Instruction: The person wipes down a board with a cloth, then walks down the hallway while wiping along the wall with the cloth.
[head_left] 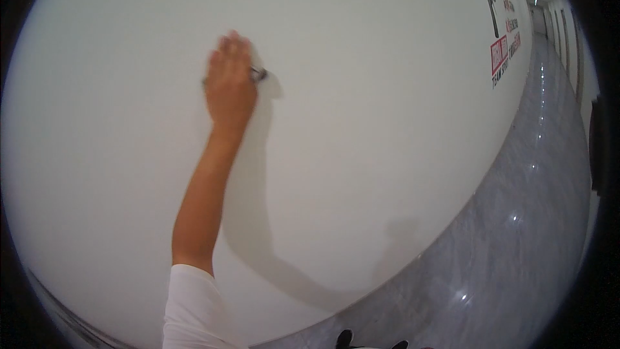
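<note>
1. Wall point(361, 123) is big, pale and smooth; soft, even pressing seems best.
2. Floor point(445, 284) looks shiny, so steady feet should help.
3. Left arm point(199, 207) reaches up; a loose elbow would help it go smoothly.
4. Left hand point(230, 84) is at the wall, fingers up; it is blurry, so I cannot tell if it grips anything. Right hand is out of sight.
5. Small dark thing point(259, 75) pokes out beside the left hand; keeping it steady seems wise.
</note>
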